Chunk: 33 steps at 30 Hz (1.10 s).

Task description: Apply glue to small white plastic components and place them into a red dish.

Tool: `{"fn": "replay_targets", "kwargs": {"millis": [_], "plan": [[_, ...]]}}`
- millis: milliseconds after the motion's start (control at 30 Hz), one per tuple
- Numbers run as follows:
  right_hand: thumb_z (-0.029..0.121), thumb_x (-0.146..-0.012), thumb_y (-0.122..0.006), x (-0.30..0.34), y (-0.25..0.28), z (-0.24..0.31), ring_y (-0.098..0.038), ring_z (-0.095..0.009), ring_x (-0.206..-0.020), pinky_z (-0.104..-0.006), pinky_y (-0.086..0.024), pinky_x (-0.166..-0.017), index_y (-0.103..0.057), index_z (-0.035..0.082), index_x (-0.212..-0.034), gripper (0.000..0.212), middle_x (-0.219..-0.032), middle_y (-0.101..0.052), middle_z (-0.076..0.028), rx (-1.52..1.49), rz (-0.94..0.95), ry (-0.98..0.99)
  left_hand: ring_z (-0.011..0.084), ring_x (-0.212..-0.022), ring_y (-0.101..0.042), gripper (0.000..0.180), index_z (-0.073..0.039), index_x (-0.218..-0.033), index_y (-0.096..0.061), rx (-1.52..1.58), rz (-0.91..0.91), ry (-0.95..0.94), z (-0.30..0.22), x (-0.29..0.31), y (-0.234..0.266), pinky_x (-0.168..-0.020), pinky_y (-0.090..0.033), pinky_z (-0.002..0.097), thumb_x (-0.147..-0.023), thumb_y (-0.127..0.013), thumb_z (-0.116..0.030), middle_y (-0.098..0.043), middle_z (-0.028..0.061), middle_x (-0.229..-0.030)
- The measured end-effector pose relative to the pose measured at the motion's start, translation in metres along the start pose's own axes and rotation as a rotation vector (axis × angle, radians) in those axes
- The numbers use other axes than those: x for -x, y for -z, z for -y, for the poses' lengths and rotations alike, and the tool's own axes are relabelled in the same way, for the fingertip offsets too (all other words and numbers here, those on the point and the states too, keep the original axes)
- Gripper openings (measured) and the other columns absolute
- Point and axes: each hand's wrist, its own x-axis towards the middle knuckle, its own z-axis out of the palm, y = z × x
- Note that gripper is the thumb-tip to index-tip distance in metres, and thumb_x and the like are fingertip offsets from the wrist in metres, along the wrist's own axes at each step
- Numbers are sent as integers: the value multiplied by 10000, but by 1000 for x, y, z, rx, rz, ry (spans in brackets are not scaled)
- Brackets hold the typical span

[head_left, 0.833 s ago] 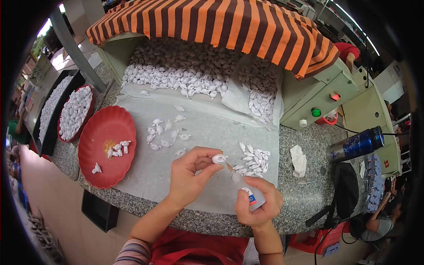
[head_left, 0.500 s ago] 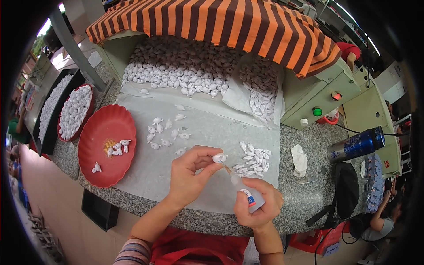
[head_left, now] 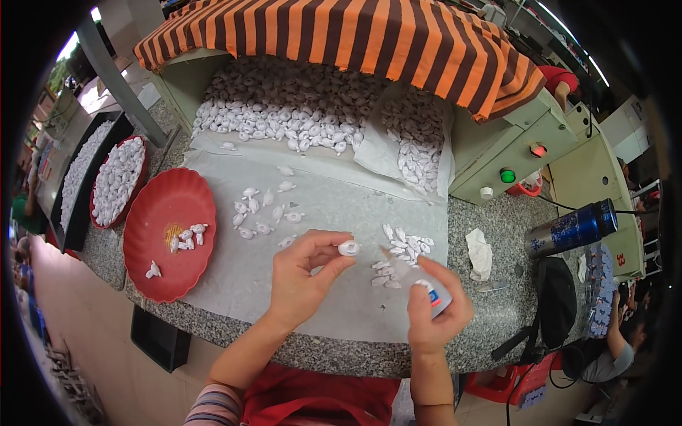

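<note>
Over near bench (head_left: 490,323): dispensing step, seemingly

Left hand (head_left: 304,278), grip nearly closed, pinches white piece (head_left: 349,248), centre; right hand (head_left: 442,319), grip wrapped round bottle (head_left: 435,292), nozzle apart, right. Next move likely calls for steady pinch, careful nozzle control.

I am in a workshop, by the look of it a factory floor for small parts. My speckled stone bench (head_left: 477,323) carries a pale green metal housing (head_left: 490,153) with a green light (head_left: 507,175) and a red light (head_left: 538,150) on its side, and small white pieces (head_left: 284,128) lie heaped inside by the hundreds. More fill a long black tray (head_left: 72,239) on my left. Beyond the housing I see a person in red (head_left: 560,79); a grey-sleeved person (head_left: 616,362) is at my right.
</note>
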Motion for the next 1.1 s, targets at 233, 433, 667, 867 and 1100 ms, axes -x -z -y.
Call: {"fn": "replay_targets", "kwargs": {"millis": [233,433,667,867,1100], "plan": [[165,-727,-610,-43,-15,-73,-593,-170,-596,-263,-475,-531,-593,-24,-914,266,-709,-618,-124,-225,107,-538,128,-864,-587,294,43,-1047,-533,57,-20,-38,2,-7,6,-743,-474,222,-760,-579,86,-592,94,-964],[282,-616,-652,-88,-19,-79,-620,-303,-716,-382,-489,-654,-631,28,-806,317,-766,-629,-177,895,529,-371,140,-844,-592,319,50,-1065,-508,128,-17,68,0,-15,-15,-743,-465,221,-753,-568,89,-600,103,-906],[78,-658,-544,-54,-61,-98,-595,-349,-777,-411,-480,-709,-599,-14,-799,177,-830,-598,-221,664,407,-182,144,-855,-559,284,29,-1037,-498,85,-31,-9,20,-9,12,-792,-449,257,-760,-562,23,-555,83,-948],[190,-649,-633,-25,-10,-67,-596,-284,-693,-362,-463,-644,-591,-1,-760,225,-714,-603,-170,150,280,-286,223,-858,-574,274,48,-1016,-575,-177,33,-21,1,3,-12,-787,-447,309,-802,-558,-122,-610,153,-950],[160,-741,-647,-20,-5,-70,-504,-60,-547,-198,-393,-427,-591,27,-825,167,-661,-562,-2,-497,221,-577,237,-851,-573,299,66,-1046,-555,-171,41,-65,14,-3,-18,-771,-456,318,-815,-542,-125,-597,173,-948]]}}
